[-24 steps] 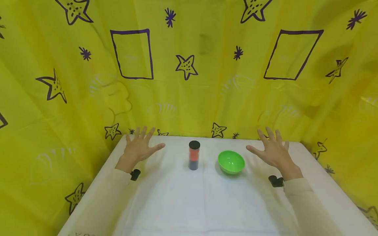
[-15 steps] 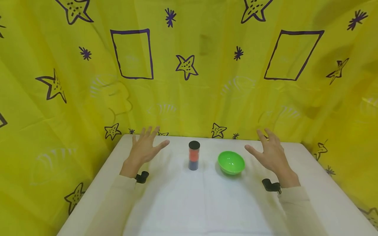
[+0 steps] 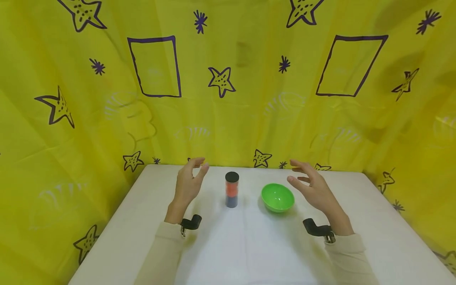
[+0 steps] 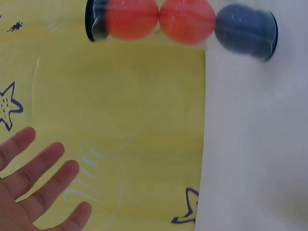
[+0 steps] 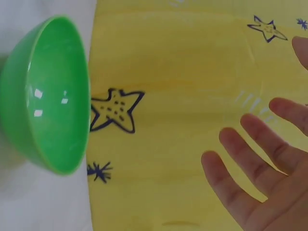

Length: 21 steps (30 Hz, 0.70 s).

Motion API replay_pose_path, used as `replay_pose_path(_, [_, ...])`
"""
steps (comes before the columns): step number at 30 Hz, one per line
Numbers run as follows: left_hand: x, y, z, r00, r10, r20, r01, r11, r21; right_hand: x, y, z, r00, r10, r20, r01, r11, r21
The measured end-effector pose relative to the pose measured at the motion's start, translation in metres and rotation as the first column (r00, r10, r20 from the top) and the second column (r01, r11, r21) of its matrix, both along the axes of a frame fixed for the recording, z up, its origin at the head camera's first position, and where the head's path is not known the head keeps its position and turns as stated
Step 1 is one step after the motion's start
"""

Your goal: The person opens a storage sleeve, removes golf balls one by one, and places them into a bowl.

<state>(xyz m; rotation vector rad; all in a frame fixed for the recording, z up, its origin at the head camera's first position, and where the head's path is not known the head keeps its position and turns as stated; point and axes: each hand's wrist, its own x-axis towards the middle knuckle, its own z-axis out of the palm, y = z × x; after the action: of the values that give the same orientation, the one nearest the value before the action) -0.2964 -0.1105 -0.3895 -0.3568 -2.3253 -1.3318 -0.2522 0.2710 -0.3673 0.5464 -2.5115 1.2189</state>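
A clear tube (image 3: 231, 190) with a black lid stands upright on the white table; the left wrist view shows two red balls (image 4: 186, 20) and a dark blue-grey ball (image 4: 243, 30) inside it. To its right sits a green bowl (image 3: 278, 197), whose visible inside holds nothing. My left hand (image 3: 188, 182) hovers left of the tube, fingers relaxed, touching nothing. On the other side, my right hand (image 3: 313, 188) hangs just right of the bowl, apart from it, with fingers loosely bent and spread. Both palms face inward.
The white table (image 3: 246, 253) ends at a yellow curtain (image 3: 228, 118) that rises behind it and along both sides, printed with dark stars and frames. A small black camera is strapped at each wrist.
Both hands have moved inward, the left toward the tube and the right toward the bowl. Their widely spread fingers have relaxed and turned inward. The tube and bowl stay in place.
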Motion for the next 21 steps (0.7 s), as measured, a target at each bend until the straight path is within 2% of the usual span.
replay_pose_path(5, [-0.001, 0.015, -0.003, 0.997, 0.052, -0.053, -0.046, 0.994, 0.103, 0.001, -0.015, 0.003, 0.998, 0.055, -0.022, -0.055, 0.998, -0.038])
replay_pose_path(8, [-0.002, 0.020, -0.007, 0.996, 0.066, -0.056, -0.059, 0.992, 0.110, 0.000, -0.025, 0.003, 0.996, 0.083, -0.025, -0.084, 0.995, -0.049])
replay_pose_path(16, [-0.004, 0.029, -0.025, 0.996, 0.091, 0.022, -0.091, 0.996, 0.007, 0.000, -0.042, -0.007, 0.990, 0.139, 0.008, -0.139, 0.990, -0.027])
replay_pose_path(21, [-0.005, 0.032, -0.032, 0.986, 0.072, 0.151, -0.053, 0.991, -0.125, -0.001, -0.050, -0.013, 0.985, 0.171, 0.003, -0.171, 0.985, -0.019])
